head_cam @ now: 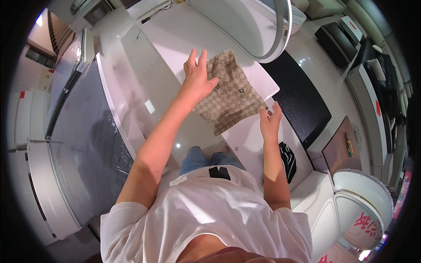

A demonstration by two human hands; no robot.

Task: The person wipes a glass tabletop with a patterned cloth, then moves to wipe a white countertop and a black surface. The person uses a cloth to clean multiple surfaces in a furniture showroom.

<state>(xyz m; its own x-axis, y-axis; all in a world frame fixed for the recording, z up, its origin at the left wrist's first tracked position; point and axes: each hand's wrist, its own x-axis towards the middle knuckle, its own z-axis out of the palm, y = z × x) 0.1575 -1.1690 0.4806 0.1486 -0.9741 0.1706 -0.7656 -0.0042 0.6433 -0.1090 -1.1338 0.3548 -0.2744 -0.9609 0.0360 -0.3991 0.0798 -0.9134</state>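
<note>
A brown-beige cloth (230,88) with a repeating pattern and zigzag-cut edges is spread out before me. It spans the front edge of a white glossy furniture top (250,136), with its lower left part over the floor. My left hand (197,80) is at the cloth's left side, fingers apart and thumb over the fabric; part of the cloth is hidden behind it. At the lower right corner, the thumb and fingers of my right hand (270,121) pinch the fabric. Whether the cloth rests on the top or is held above it, I cannot tell.
A large round-cornered mirror (279,29) stands at the back. A black panel (302,102) lies at right. Black-and-white striped fabric (287,161) is beside my right forearm. Pliers (349,144) lie on a brown surface (340,151). A film-wrapped mattress (85,138) is at left.
</note>
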